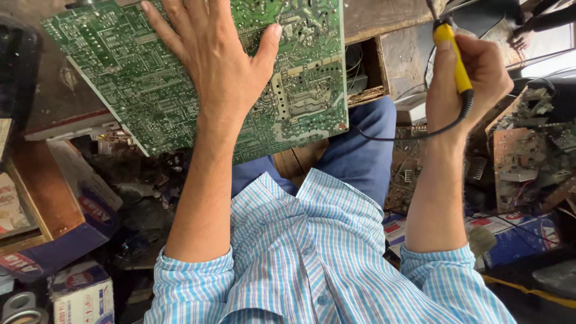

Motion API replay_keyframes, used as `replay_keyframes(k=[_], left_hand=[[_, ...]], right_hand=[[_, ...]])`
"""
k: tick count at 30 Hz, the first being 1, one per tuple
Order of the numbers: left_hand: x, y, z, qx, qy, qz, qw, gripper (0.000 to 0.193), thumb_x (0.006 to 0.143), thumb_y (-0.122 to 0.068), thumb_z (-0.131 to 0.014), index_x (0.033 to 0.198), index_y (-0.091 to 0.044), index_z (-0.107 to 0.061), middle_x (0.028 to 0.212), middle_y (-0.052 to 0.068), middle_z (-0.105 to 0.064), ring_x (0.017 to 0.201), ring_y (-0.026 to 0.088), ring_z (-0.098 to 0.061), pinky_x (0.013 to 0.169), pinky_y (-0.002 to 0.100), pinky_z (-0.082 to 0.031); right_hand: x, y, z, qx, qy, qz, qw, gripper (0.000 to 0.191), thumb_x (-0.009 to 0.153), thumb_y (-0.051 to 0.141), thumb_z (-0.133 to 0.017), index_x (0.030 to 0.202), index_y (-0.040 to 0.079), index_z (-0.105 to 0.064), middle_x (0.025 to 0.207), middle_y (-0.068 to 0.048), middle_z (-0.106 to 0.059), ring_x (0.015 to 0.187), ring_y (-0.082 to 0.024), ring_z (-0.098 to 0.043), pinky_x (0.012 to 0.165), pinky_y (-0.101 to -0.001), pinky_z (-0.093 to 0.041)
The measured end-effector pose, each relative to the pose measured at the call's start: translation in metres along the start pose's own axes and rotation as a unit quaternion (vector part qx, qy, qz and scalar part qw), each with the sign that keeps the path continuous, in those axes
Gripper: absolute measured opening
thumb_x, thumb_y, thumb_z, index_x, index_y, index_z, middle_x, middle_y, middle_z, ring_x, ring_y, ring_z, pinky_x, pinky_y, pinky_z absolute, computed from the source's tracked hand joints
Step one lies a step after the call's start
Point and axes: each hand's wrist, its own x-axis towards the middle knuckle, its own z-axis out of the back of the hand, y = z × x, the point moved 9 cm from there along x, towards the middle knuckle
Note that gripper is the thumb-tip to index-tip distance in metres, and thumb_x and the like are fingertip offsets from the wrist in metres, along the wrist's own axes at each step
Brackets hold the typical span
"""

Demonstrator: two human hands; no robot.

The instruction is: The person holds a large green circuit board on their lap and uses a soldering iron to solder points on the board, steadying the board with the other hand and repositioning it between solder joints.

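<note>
A: Left hand (210,57)?
B: Flat, fingers spread, palm pressed on the solder side of a large green circuit board (150,90). It steadies the board and does not curl round it. The board sits tilted, upper left of view, its lower edge over the person's lap.

A: Right hand (465,78)?
B: Closed round a soldering iron (456,60) with a yellow handle, thumb along the grip. The iron stands roughly upright, well apart from the board, off to the right. The tip reaches the top of the frame and is too small to make out. A black cord (414,133) loops from the handle's base leftward towards the board's lower corner.

A: Surroundings?
B: Striped blue shirt (312,258), blue trousers (354,150). A stripped brown circuit board (522,156) among scrap parts at right. Cardboard boxes (78,288) at lower left. A wooden drawer (367,69) sits open just behind the green board's right edge.
</note>
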Motion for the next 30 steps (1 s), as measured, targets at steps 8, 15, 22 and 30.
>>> replay_keyframes(k=[8, 15, 22, 30], left_hand=[[-0.001, -0.004, 0.001, -0.008, 0.007, -0.003, 1.0, 0.084, 0.101, -0.057, -0.078, 0.156, -0.009, -0.036, 0.162, 0.025, -0.034, 0.152, 0.049, -0.022, 0.125, 0.07, -0.003], [0.0, -0.007, 0.002, -0.039, -0.001, -0.003, 0.999, 0.08, 0.1, -0.053, -0.079, 0.153, -0.008, -0.04, 0.157, 0.024, -0.04, 0.151, 0.048, -0.027, 0.124, 0.073, -0.004], [0.0, -0.01, 0.006, -0.033, -0.025, -0.018, 0.999, 0.082, 0.099, -0.053, -0.08, 0.152, -0.006, -0.04, 0.156, 0.025, -0.041, 0.149, 0.049, -0.027, 0.123, 0.072, -0.004], [0.0, -0.007, -0.001, -0.041, -0.018, -0.014, 0.999, 0.081, 0.099, -0.054, -0.08, 0.153, -0.008, -0.04, 0.156, 0.026, -0.041, 0.149, 0.048, -0.027, 0.122, 0.074, -0.002]], right_hand=[[-0.029, 0.02, 0.026, 0.11, -0.088, 0.016, 0.99, 0.022, 0.108, 0.01, -0.077, 0.113, -0.007, -0.062, 0.096, -0.016, -0.067, 0.073, -0.02, -0.067, 0.064, -0.0316, -0.055], [-0.087, 0.018, -0.009, 0.315, -0.006, -0.097, 0.944, 0.026, 0.103, 0.015, -0.076, 0.11, -0.003, -0.06, 0.096, -0.015, -0.069, 0.071, -0.02, -0.067, 0.057, -0.0316, -0.054], [-0.103, 0.01, -0.03, 0.328, 0.015, -0.142, 0.934, 0.022, 0.104, 0.01, -0.076, 0.112, -0.004, -0.06, 0.097, -0.016, -0.068, 0.072, -0.021, -0.066, 0.064, -0.0307, -0.053], [-0.101, 0.014, -0.041, 0.328, 0.024, -0.145, 0.933, 0.022, 0.106, 0.011, -0.075, 0.114, -0.003, -0.06, 0.099, -0.017, -0.069, 0.075, -0.021, -0.068, 0.064, -0.0299, -0.054]])
